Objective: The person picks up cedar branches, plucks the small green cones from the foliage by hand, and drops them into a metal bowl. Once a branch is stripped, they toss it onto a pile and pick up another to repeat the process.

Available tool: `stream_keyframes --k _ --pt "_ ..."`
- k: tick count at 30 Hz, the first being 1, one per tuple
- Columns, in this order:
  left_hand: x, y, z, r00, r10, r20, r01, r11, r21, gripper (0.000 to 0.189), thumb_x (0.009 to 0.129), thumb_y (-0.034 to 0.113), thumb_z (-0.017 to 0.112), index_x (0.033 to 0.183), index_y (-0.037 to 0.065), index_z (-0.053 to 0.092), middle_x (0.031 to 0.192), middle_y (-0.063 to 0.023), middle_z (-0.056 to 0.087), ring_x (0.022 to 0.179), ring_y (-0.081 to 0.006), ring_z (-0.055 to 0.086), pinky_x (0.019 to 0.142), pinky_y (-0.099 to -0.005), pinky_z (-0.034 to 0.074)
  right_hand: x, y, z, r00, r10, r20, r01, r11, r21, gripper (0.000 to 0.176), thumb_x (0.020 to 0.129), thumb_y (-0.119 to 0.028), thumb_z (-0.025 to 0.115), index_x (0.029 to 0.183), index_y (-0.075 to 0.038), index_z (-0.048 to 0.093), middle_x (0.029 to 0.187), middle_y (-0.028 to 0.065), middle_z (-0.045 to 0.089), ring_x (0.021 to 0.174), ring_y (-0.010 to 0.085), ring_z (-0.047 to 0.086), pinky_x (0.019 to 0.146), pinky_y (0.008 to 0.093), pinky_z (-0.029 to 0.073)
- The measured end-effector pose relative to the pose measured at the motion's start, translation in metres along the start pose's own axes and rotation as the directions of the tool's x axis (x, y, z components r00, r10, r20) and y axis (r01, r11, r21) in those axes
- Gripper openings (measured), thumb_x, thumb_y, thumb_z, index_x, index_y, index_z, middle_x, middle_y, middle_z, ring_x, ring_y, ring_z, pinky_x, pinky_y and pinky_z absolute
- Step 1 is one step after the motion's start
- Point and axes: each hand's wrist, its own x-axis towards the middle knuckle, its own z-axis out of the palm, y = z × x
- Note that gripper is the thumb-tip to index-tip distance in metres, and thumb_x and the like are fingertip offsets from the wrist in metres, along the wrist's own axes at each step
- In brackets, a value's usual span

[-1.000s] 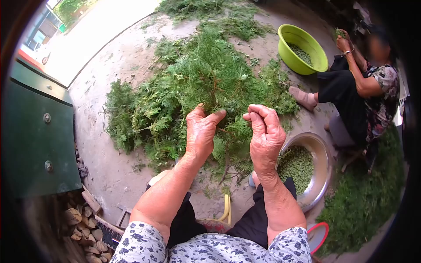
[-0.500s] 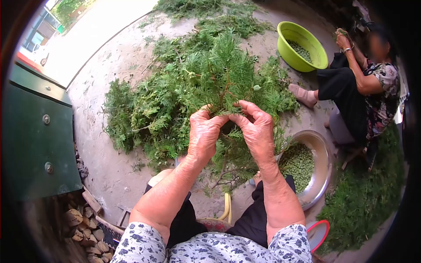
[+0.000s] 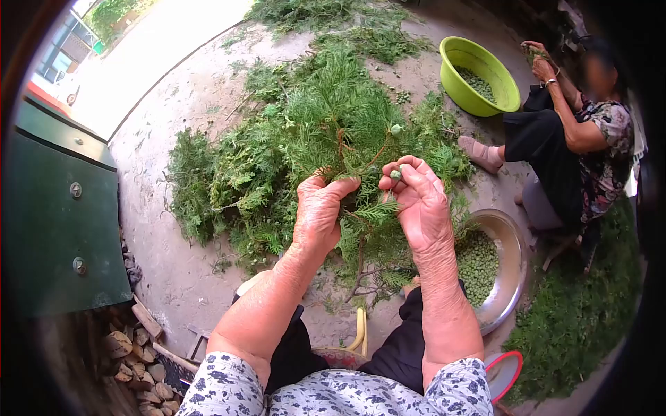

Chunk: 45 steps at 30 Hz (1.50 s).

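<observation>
My left hand (image 3: 320, 208) is closed on the stem of a leafy green branch (image 3: 340, 118), which fans out above my fingers over a heap of cut branches (image 3: 243, 173). Just to the right, my right hand (image 3: 420, 201) pinches small round green cones (image 3: 396, 175) between thumb and fingers. Another green cone (image 3: 396, 130) shows at the branch's right side. Near my right forearm stands a metal basin (image 3: 512, 277) holding many green cones (image 3: 475, 267).
At the right a seated co-worker (image 3: 583, 132) holds greenery beside a lime-green basin (image 3: 472, 104) with green cones inside. More foliage (image 3: 569, 333) lies at lower right. A green metal box (image 3: 62, 222) and split firewood (image 3: 139, 360) are at the left.
My right hand has moved slightly right, away from my left hand, and now has green cones in its fingers. The branch has shifted a little left and down.
</observation>
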Motion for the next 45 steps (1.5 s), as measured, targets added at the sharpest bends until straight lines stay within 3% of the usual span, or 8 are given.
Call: stream_keyframes --k 15,32,40,41,42,43,44,45 --pt "0.000 0.000 -0.004 1.000 0.027 0.017 -0.026 0.999 -0.035 0.010 0.071 -0.002 0.065 0.080 0.001 0.061 0.072 -0.0060 0.063 0.061 -0.0127 0.059 0.056 -0.0266 0.048 -0.006 0.018 0.005 0.969 -0.036 -0.244 -0.115 0.810 -0.575 0.022 0.083 -0.016 0.064 0.099 -0.001 0.063 0.072 -0.0014 0.059 0.060 0.0042 0.050 0.045 0.0185 0.037" --pt "-0.006 0.010 -0.006 0.991 -0.060 0.117 0.070 0.994 -0.082 0.016 0.072 -0.003 0.062 0.087 0.002 0.059 0.082 -0.0063 0.062 0.074 -0.0175 0.061 0.066 -0.0319 0.053 -0.001 -0.006 -0.010 0.986 0.166 0.004 -0.154 0.924 -0.351 0.017 0.085 -0.003 0.055 0.100 0.004 0.052 0.084 0.0120 0.061 0.071 0.0177 0.063 0.063 0.0271 0.052" --pt "-0.005 0.010 -0.008 0.987 -0.055 0.154 0.051 0.998 0.028 0.017 0.072 -0.001 0.065 0.087 0.006 0.062 0.084 -0.0010 0.061 0.078 -0.0136 0.057 0.073 -0.0276 0.046 -0.002 0.002 -0.001 0.997 0.026 -0.077 -0.051 0.934 -0.354 0.009 0.085 -0.008 0.059 0.086 0.000 0.061 0.071 -0.0007 0.056 0.057 0.0058 0.049 0.052 0.0198 0.040" --pt "0.001 0.003 -0.019 0.881 0.323 0.347 -0.464 0.738 0.490 0.015 0.073 0.001 0.065 0.086 0.006 0.063 0.085 -0.0009 0.061 0.080 -0.0139 0.057 0.074 -0.0285 0.045 -0.002 0.003 -0.002 0.997 0.023 -0.079 -0.050 0.934 -0.354 0.009 0.085 -0.008 0.059 0.086 0.000 0.061 0.071 -0.0007 0.056 0.057 0.0058 0.049 0.052 0.0198 0.040" --pt "0.000 0.004 -0.019 0.600 0.453 0.659 -0.764 0.081 0.640 0.013 0.073 0.003 0.066 0.086 0.005 0.063 0.086 -0.0007 0.061 0.081 -0.0142 0.056 0.076 -0.0294 0.044 -0.002 0.005 -0.005 0.997 -0.013 -0.075 -0.018 0.917 -0.399 0.009 0.085 -0.009 0.059 0.084 0.000 0.062 0.068 -0.0011 0.056 0.055 0.0055 0.048 0.050 0.0197 0.038" --pt "-0.001 0.005 -0.016 0.599 0.452 0.661 -0.765 0.082 0.638 0.013 0.073 0.003 0.066 0.086 0.005 0.063 0.086 -0.0007 0.061 0.081 -0.0142 0.056 0.076 -0.0294 0.044 -0.002 0.006 -0.008 0.996 -0.049 -0.070 0.013 0.896 -0.443 0.009 0.085 -0.009 0.059 0.081 -0.001 0.063 0.066 -0.0016 0.055 0.053 0.0052 0.047 0.048 0.0195 0.037" --pt "-0.004 0.007 -0.011 0.869 0.308 0.389 -0.484 0.693 0.534 0.012 0.074 0.004 0.065 0.086 0.005 0.064 0.087 -0.0015 0.061 0.084 -0.0149 0.056 0.078 -0.0292 0.043 -0.001 0.007 -0.011 0.997 -0.032 -0.068 -0.005 0.877 -0.481 0.009 0.085 -0.009 0.060 0.083 -0.002 0.065 0.063 -0.0026 0.055 0.051 0.0045 0.045 0.046 0.0197 0.035" --pt "-0.007 0.011 -0.006 0.977 -0.045 0.209 0.009 0.986 0.167 0.011 0.075 0.005 0.065 0.086 0.005 0.064 0.089 -0.0023 0.061 0.087 -0.0157 0.056 0.080 -0.0289 0.043 -0.002 0.004 -0.009 0.997 -0.033 -0.069 -0.004 0.877 -0.481 0.009 0.085 -0.009 0.060 0.083 -0.002 0.065 0.063 -0.0026 0.055 0.051 0.0045 0.045 0.046 0.0197 0.035"
